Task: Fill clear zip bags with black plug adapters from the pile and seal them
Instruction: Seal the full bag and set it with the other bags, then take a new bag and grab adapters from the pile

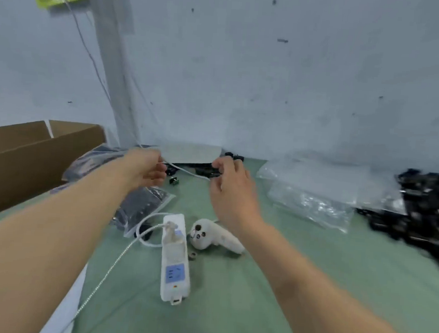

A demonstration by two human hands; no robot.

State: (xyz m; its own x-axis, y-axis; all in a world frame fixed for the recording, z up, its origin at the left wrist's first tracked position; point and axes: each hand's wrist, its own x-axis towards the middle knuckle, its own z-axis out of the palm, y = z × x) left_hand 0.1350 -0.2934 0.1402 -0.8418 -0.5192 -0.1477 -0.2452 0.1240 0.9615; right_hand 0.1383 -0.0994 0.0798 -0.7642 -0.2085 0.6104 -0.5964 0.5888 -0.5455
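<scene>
— Well, where is there room to move?
— Open green mat [242, 311] lies nearest. A cardboard box [32, 158] walls the left and the wall closes the back. A power strip [175, 262] and a white handheld gadget [209, 234] sit mid-mat.
— Textures?
— Crinkly empty bags [315, 196], and a glossy black adapter pile [430, 212] at the far right.
— And the bag?
— The clear zip bag [188, 156] is stretched at the back between both hands. The left hand [145, 169] pinches one end and the right hand [228, 185] the other. The pile lies well apart.
</scene>
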